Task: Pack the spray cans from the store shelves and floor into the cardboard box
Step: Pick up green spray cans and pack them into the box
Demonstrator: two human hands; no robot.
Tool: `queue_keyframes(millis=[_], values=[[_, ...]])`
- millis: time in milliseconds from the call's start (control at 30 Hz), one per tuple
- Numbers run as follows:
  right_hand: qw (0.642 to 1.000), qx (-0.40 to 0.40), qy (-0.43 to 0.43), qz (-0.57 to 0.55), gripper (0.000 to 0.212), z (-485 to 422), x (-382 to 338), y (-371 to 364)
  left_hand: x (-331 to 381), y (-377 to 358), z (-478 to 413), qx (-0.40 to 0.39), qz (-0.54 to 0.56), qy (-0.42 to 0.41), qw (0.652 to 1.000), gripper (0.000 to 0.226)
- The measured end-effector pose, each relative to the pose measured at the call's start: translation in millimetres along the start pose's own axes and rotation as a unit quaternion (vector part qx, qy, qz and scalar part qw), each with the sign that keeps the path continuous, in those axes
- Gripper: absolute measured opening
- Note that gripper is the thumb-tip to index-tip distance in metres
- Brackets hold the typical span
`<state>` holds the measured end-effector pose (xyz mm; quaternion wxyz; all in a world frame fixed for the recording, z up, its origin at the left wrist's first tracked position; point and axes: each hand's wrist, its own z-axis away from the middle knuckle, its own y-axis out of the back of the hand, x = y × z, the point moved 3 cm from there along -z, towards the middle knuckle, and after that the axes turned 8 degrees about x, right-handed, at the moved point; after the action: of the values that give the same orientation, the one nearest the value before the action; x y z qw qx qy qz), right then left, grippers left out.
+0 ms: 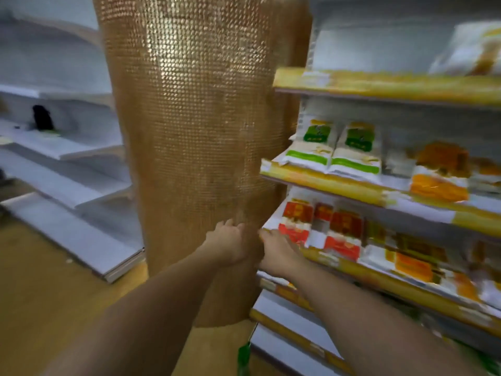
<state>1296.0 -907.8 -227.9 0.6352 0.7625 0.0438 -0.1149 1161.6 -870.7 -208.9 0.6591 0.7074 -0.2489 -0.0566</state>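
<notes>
Spray cans cannot be made out in the blur; a dark upright object [42, 118] on a white shelf [67, 150] far left of the fingers may be one, though I cannot tell. Both arms reach forward, the left hand [230, 245] and right hand [279, 253] close together, fingertips at the gold mosaic column [189, 118], with red packets [343, 234] just right of them. Whether the fingers grasp anything, I cannot tell.

Entry: one person, two limbs in view.
- Bare left forearm [151, 316]: uncovered to the wrist, in front of the gold dimpled-mesh column [195, 118].
- Bare right forearm [366, 316]: uncovered, right of the column; fine dark hairs.
- Left hand [230, 246], right hand [276, 252]: bare, at the column's lower right edge; finger detail blurred.
</notes>
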Motion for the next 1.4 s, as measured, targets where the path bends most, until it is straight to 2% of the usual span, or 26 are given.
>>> queue_keyframes(millis=[100, 300, 500, 667, 867, 1000, 1133, 1400], values=[[0.998, -0.065, 0.016, -0.005, 0.078, -37.1, -0.4, -58.8, -42.1, -51.1, -26.4, -0.032, -0.015, 0.055, 0.998, 0.079], [0.983, -0.183, 0.026, -0.004, 0.081, -96.0, 20.4, -184.1, -107.4, -161.5, -69.3, -0.110, -0.030, 0.140, 0.984, 0.079], [0.961, -0.274, 0.029, -0.004, 0.064, -113.0, 52.5, -306.4, -146.8, -278.1, -85.5, -0.176, 0.007, 0.189, 0.966, 0.078], [0.939, -0.341, 0.040, 0.014, 0.073, -120.4, 81.0, -410.2, -171.6, -365.2, -86.0, -0.226, 0.031, 0.232, 0.946, 0.082], [0.912, -0.405, 0.037, 0.045, 0.057, -119.2, 116.2, -509.1, -205.6, -461.6, -65.2, -0.265, 0.052, 0.285, 0.920, 0.082], [0.903, -0.424, 0.043, 0.057, 0.069, -107.9, 129.6, -565.7, -226.0, -523.2, -50.8, -0.282, 0.075, 0.319, 0.902, 0.086], [0.894, -0.444, 0.025, 0.053, 0.066, -94.0, 149.8, -623.2, -227.1, -587.9, -41.6, -0.274, 0.112, 0.344, 0.891, 0.086], [0.910, -0.408, 0.021, 0.063, 0.079, -75.4, 169.1, -730.2, -232.0, -691.8, 9.2, -0.285, 0.144, 0.368, 0.873, 0.086]])
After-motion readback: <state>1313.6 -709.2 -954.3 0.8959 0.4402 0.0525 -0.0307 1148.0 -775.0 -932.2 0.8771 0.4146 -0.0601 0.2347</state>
